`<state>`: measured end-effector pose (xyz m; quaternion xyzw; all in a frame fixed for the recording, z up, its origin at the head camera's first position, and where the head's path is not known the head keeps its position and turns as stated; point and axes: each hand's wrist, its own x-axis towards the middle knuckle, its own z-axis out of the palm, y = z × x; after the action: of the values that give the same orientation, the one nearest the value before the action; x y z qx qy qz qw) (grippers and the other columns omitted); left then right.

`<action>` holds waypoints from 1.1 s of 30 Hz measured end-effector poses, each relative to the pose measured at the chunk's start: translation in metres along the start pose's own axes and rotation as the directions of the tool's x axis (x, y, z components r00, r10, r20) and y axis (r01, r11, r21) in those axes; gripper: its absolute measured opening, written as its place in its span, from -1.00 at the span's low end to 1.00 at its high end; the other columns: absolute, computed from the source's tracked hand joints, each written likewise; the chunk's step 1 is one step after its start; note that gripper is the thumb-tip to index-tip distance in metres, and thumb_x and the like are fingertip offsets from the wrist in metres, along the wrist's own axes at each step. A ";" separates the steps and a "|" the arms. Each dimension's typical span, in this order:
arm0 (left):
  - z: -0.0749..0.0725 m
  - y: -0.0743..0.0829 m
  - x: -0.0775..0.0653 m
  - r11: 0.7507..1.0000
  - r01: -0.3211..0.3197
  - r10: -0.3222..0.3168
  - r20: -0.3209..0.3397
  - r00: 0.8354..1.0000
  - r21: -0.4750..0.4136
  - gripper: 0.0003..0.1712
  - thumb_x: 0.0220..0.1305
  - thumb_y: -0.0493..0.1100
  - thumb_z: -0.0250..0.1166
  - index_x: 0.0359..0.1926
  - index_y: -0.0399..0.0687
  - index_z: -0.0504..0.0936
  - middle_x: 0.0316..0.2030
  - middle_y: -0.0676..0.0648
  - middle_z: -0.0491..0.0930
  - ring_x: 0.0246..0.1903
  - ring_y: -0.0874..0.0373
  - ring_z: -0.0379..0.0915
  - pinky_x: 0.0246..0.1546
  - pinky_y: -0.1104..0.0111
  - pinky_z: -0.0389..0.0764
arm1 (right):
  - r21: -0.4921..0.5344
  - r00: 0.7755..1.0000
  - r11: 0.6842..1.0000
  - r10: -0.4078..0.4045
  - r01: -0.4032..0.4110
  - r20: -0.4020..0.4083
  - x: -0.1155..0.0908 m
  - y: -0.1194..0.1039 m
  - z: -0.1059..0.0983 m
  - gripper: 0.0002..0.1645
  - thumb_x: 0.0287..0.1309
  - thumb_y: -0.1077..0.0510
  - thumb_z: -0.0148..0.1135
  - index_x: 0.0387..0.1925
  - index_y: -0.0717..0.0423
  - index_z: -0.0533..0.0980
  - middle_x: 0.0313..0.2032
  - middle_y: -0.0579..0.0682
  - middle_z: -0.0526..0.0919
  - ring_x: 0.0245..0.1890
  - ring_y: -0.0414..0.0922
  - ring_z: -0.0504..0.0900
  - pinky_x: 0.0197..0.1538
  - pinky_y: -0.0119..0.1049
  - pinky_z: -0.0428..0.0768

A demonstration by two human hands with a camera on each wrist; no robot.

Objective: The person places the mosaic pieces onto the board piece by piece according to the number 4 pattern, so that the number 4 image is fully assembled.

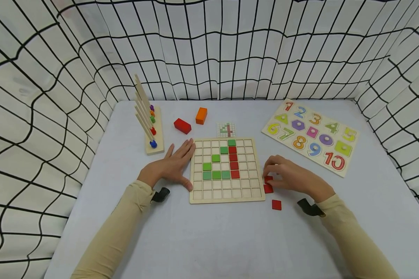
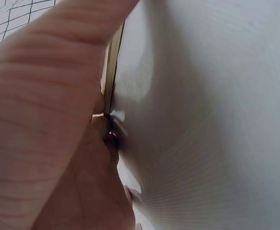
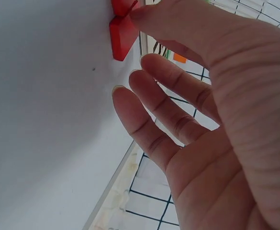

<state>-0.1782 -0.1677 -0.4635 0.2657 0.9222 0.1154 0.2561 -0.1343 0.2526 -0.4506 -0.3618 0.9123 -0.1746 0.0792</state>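
In the head view a wooden grid board [image 1: 227,195] lies mid-table, with green tiles [image 1: 215,158] forming a slanted line and a row, and red tiles [image 1: 233,157] stacked in a column. My left hand [image 1: 171,166] rests flat at the board's left edge, fingers and thumb spread against it. Beyond the board's right edge, my right hand [image 1: 290,176] pinches a red tile [image 1: 268,179] between thumb and forefinger; the fingers partly hide it. Another red tile [image 1: 268,188] touches it below. The right wrist view shows the thumb on the tile, the other fingers loosely extended.
A small pattern card [image 1: 225,130] lies behind the board. Red [image 1: 182,126] and orange [image 1: 201,116] blocks sit back left, near a peg stand [image 1: 157,133] with upright rods. A number puzzle [image 1: 312,135] lies back right. One loose red tile [image 1: 276,204] lies front right. Black netting surrounds the table.
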 end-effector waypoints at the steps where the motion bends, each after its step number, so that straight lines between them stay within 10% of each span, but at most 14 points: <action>1: 0.000 0.000 0.000 1.000 -0.002 0.002 -0.002 1.000 -0.004 0.78 -0.08 0.47 0.63 0.73 -0.19 -0.37 0.74 -0.20 -0.55 0.74 -0.18 -0.63 0.66 -0.30 -0.51 | 0.002 1.000 1.000 0.006 -0.006 0.004 -0.002 0.001 0.000 -0.76 0.18 0.25 0.59 -0.11 -0.02 0.77 0.02 0.02 0.67 0.02 -0.07 0.62 0.03 -0.14 0.80; 33: -0.001 -0.001 -0.002 0.999 -0.027 0.026 -0.012 1.000 -0.035 0.76 -0.07 0.41 0.66 0.72 -0.24 -0.35 0.74 -0.24 -0.52 0.74 -0.21 -0.62 0.65 -0.32 -0.51 | 0.049 0.994 0.994 -0.094 0.096 -0.051 -0.005 -0.004 0.006 -0.78 0.20 0.29 0.53 -0.12 0.07 0.73 -0.08 -0.04 0.64 -0.09 -0.15 0.62 -0.03 -0.27 0.79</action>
<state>-0.1779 -0.1694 -0.4622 0.2727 0.9180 0.1364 0.2536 -0.1267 0.2524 -0.4543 -0.3983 0.8910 -0.2102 0.0580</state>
